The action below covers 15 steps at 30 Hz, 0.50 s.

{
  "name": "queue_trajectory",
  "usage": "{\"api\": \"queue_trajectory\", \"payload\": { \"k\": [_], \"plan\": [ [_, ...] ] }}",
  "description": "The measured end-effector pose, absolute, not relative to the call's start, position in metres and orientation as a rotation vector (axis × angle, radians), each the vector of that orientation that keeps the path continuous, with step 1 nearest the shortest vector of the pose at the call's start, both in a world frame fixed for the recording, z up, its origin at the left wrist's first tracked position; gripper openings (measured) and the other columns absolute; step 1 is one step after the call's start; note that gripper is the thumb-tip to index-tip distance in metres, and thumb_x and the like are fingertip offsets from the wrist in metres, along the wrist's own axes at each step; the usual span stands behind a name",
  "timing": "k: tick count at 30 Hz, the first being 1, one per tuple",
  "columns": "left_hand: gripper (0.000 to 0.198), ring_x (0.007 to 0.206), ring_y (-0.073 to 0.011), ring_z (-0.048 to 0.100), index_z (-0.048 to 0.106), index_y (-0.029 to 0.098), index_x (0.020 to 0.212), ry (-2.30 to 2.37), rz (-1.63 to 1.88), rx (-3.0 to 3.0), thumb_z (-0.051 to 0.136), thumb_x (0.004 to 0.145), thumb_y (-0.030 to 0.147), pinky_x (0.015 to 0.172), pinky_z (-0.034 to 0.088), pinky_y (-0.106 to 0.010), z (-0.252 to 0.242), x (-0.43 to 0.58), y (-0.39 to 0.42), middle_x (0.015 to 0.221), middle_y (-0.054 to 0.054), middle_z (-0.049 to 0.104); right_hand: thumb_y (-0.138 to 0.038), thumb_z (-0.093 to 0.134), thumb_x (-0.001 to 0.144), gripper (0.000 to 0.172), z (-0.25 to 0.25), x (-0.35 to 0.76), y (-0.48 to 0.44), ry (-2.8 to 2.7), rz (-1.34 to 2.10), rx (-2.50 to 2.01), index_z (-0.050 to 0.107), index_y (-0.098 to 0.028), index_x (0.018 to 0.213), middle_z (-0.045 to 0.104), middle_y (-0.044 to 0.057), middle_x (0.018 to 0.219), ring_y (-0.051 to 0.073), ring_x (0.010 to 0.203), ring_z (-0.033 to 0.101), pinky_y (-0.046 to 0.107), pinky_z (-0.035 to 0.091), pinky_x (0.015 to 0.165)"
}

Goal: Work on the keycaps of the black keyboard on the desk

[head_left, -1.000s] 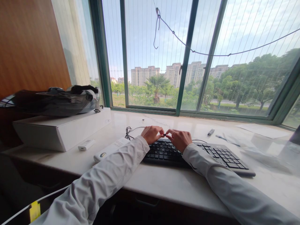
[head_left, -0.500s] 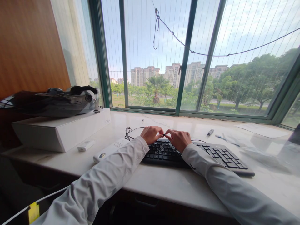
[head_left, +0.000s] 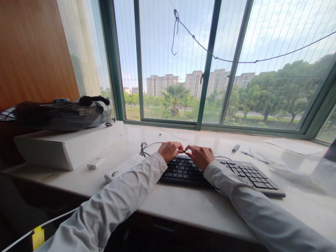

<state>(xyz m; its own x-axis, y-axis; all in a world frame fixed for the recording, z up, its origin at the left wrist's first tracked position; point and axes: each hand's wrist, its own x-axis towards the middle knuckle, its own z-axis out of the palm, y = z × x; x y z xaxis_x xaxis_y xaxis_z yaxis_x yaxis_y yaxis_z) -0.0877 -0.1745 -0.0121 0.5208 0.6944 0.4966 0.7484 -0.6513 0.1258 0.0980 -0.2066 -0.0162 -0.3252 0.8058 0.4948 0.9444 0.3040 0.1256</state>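
Observation:
A black keyboard (head_left: pixel 236 175) lies on a pale marble sill (head_left: pixel 183 206) before the window. Both hands hover over its far edge, fingertips meeting. My left hand (head_left: pixel 169 150) and my right hand (head_left: pixel 201 155) are each curled, and together they pinch a small black thing between the fingertips, too small to name. A thin black cable (head_left: pixel 144 147) runs from a loose coil on the left towards the hands. White sleeves cover both forearms.
A white box (head_left: pixel 70 145) with a dark bag on it stands at the left. In front of it lie a small white stick (head_left: pixel 96 162) and a flat white device (head_left: pixel 123 168). A small dark item (head_left: pixel 236 148), a pen and papers lie at the right.

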Motion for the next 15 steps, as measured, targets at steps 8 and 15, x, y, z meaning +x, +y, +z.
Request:
{"api": "queue_trajectory", "payload": {
  "k": [8,15],
  "plan": [
    [0.018,0.090,-0.0167,0.064,0.065,0.027,0.096,-1.275,-0.703,-2.674,0.054,0.086,0.038,0.079,0.046,-0.027,-0.0139,-0.0873,-0.1722,0.097,0.002,0.071,-0.046,0.036,0.095,0.029,-0.0194,0.1013,-0.2020,-2.285,-0.577,-1.529,0.061,-0.035,0.106,0.071,-0.002,0.104,0.018,0.081,0.066,0.027,0.037,0.061],
    [0.016,0.089,-0.0171,0.064,0.063,0.028,0.095,-1.259,-0.667,-2.674,0.053,0.087,0.038,0.075,0.045,-0.027,-0.0173,-0.0881,-0.1679,0.098,0.004,0.071,-0.047,0.032,0.096,0.033,-0.0181,0.1009,-0.2037,-2.319,-0.605,-1.529,0.061,-0.035,0.106,0.071,-0.002,0.103,0.018,0.080,0.066,0.027,0.037,0.061]
  ]
}}
